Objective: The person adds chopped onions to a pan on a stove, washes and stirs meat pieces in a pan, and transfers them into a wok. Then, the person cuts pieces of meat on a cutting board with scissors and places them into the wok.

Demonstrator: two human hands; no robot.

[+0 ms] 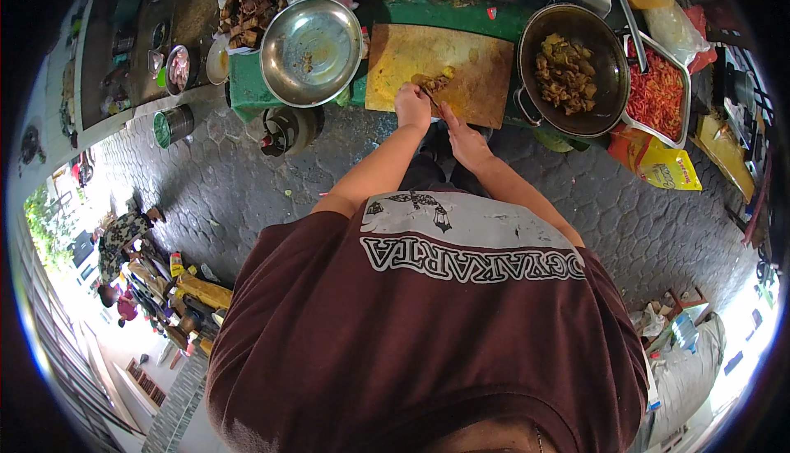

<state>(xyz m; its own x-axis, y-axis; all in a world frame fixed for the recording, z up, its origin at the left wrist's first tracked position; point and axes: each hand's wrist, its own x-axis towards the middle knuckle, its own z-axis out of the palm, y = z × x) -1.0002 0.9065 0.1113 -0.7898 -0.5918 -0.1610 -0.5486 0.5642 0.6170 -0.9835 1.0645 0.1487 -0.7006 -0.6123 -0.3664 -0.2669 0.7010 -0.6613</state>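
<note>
A wooden cutting board (450, 45) lies on a green-covered table in front of me. Near its middle sits a small piece of yellowish-brown cooked meat (436, 83). My left hand (412, 106) has its fingertips on the meat's near left side, holding it against the board. In my right hand (467, 141) is a knife (434, 102), its blade angled up and left to the meat; my fingers hide most of the handle. Right of the board, a dark wok (602, 113) holds cooked meat pieces (565, 73). A wide steel bowl (315, 45) with a few scraps stands to the left.
A metal tray (684, 92) of chopped red chillies stands beyond the wok, above a yellow packet (669, 166). Brown chunks (252, 8) are heaped behind the bowl at left. A gas cylinder (290, 132) is on the paved floor below. Other people (126, 237) are far left.
</note>
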